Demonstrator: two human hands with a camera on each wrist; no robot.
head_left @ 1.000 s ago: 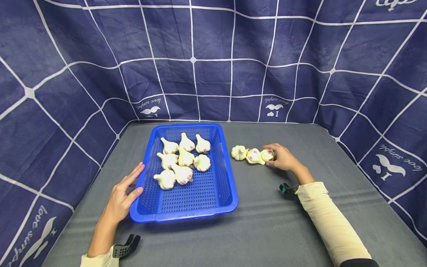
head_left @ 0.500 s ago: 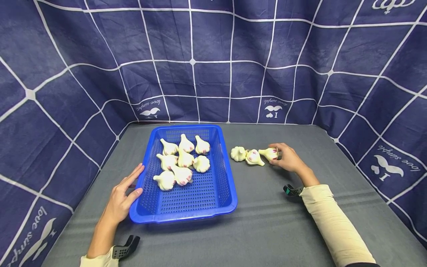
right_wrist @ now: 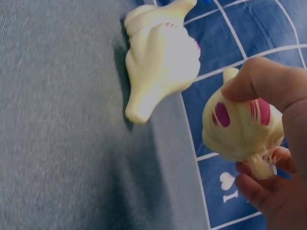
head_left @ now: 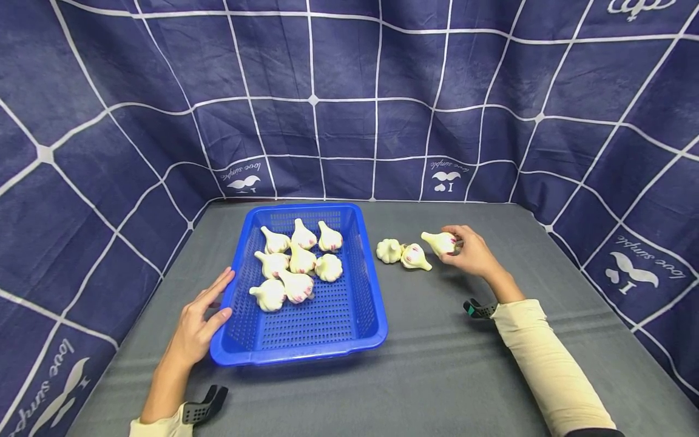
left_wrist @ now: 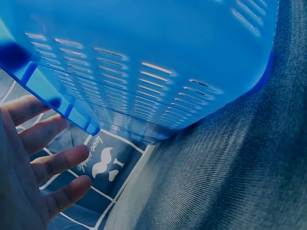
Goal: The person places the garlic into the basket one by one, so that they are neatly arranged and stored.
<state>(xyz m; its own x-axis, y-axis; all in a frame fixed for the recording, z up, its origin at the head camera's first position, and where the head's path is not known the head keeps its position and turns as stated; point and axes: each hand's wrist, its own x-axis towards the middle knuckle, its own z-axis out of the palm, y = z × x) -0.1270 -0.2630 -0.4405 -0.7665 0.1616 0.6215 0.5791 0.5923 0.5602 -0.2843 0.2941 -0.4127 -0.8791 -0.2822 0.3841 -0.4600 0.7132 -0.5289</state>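
Between thumb and fingers my right hand (head_left: 471,252) holds a garlic bulb (head_left: 440,243), its stem pointing left, just over the table. Purple streaks and a tuft of roots show on this bulb (right_wrist: 240,124) in the right wrist view. Left of it, one garlic bulb (head_left: 415,257) lies on its side beside another bulb (head_left: 389,250). My left hand (head_left: 193,328) rests against the left rim of a blue plastic basket (head_left: 377,303), fingers extended. Several garlic bulbs (head_left: 301,260) sit inside, toward its back and left.
A grey cloth (head_left: 437,376) covers the table. Behind and at both sides hangs a dark blue curtain (head_left: 349,127) with white grid lines. Black bands (head_left: 204,405) are worn on the wrists.
My right hand has drawn one garlic bulb right, away from the other two, and raised it slightly off the cloth. The left hand and basket stay put.
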